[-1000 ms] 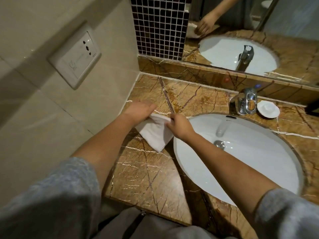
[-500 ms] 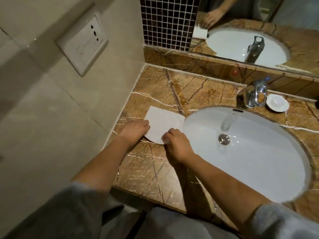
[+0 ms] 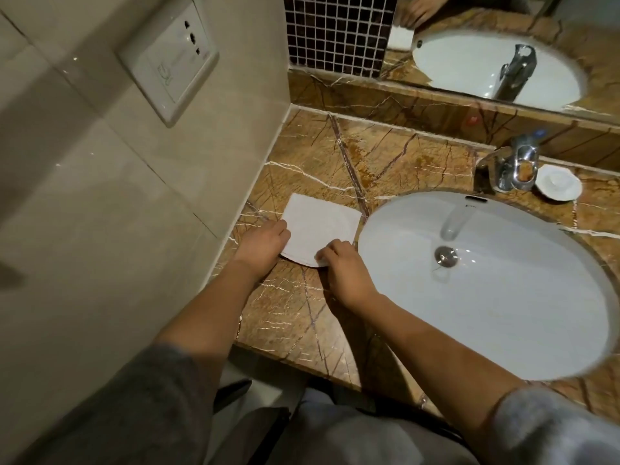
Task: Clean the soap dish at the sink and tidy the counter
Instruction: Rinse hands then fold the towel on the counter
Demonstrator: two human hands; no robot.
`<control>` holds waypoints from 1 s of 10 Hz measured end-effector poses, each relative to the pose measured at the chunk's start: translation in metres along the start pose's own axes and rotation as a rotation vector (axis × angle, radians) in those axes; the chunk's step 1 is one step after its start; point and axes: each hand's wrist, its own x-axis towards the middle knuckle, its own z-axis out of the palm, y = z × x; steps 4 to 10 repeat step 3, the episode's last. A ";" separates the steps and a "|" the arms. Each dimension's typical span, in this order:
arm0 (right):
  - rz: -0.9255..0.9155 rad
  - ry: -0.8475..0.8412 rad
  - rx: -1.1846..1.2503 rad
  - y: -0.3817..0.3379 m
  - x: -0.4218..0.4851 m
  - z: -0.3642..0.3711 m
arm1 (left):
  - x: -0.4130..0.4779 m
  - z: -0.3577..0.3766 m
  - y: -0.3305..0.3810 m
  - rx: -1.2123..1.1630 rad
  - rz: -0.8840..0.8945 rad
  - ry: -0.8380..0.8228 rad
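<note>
The left hand [image 3: 263,245] and right hand [image 3: 342,266] each pinch a near corner of the folded white square cloth [image 3: 318,226], flat on the brown veined marble counter [image 3: 385,162]. The white ceramic soap dish [image 3: 558,186] sits well apart, beside the chrome tap [image 3: 513,166].

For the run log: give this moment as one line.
left hand: on folded white cloth | right hand: pinching its near corner | cloth: flat on counter | soap dish: beside faucet
</note>
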 end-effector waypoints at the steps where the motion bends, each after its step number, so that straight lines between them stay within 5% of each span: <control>1: 0.015 -0.005 0.000 -0.001 -0.004 0.000 | -0.005 0.000 0.001 -0.002 -0.007 0.009; 10: 0.062 0.061 0.054 0.002 -0.008 -0.002 | -0.003 -0.003 0.001 -0.088 -0.054 0.094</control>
